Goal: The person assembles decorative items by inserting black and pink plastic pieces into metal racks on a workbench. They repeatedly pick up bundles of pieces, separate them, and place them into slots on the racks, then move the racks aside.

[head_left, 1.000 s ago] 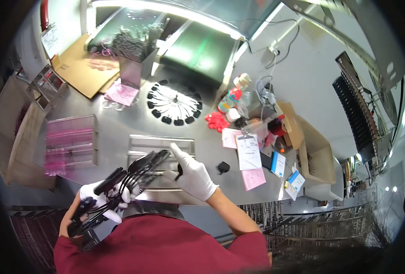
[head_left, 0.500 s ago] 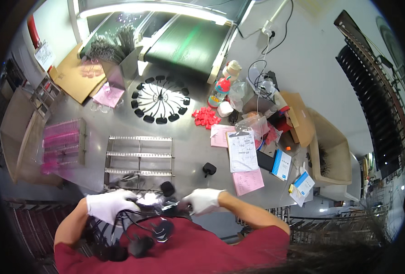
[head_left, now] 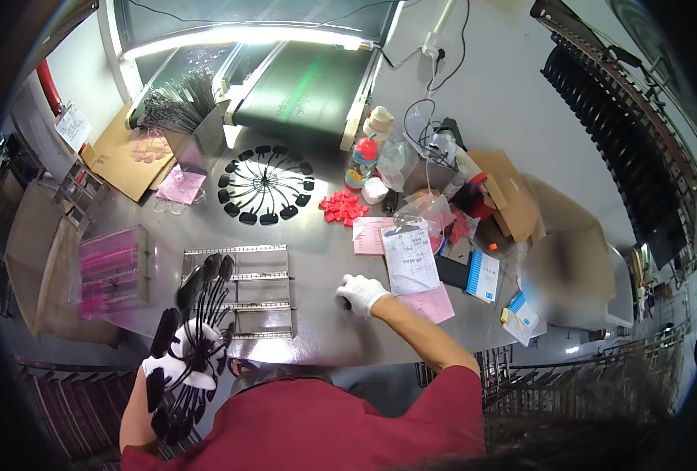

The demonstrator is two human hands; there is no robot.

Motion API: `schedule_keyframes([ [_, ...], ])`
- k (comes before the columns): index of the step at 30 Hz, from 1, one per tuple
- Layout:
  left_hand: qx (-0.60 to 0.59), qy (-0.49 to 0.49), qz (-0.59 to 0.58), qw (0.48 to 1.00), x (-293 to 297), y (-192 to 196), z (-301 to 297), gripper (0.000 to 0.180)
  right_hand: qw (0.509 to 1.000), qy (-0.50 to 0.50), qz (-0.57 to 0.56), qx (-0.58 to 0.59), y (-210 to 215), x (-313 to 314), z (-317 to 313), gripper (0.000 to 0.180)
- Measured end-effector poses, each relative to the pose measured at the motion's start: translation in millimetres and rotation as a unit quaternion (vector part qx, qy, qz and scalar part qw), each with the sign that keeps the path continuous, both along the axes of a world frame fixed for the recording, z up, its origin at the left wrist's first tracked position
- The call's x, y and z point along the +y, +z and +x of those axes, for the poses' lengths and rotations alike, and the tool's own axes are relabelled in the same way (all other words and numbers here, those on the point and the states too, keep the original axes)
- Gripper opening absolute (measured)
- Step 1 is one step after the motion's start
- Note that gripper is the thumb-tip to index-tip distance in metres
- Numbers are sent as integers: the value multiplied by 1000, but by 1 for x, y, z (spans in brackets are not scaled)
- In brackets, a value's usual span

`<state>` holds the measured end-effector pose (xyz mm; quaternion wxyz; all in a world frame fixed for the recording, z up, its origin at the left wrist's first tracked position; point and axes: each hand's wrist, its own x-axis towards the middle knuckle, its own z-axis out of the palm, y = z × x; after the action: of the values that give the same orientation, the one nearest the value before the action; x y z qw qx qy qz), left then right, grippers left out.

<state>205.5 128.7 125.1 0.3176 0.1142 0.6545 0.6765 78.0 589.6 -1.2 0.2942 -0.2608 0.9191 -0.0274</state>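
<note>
Clock read off the metal rack on the steel table. Left hand, white glove, at 7 o'clock: fingers wrapped round a thick bunch of black wired pieces, flat heads fanning out above and below the fist. Upper heads overlap the rack's left side; can't tell from here if they touch. Right hand, also gloved, at 3 o'clock, low at the tabletop, fingers curled in over a small dark piece, mostly hidden; can't tell if pinched or just touched. I see a ring of black pieces at 12, heads outward, wires meeting mid-ring. Red blocks heaped between 1 and 2. Pinkish rack at 9. Clipboard at 2 from the right hand, partly over pink paper.
</note>
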Motion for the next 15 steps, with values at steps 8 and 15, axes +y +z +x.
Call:
schedule_keyframes([
  [8,-28,-189,207,959,-11,-3,-23,80,829,59,-438,343,171,-161,56,85],
  [15,102,-199,110,969,-77,27,-17,70,852,38,-328,407,170,-243,64,60],
])
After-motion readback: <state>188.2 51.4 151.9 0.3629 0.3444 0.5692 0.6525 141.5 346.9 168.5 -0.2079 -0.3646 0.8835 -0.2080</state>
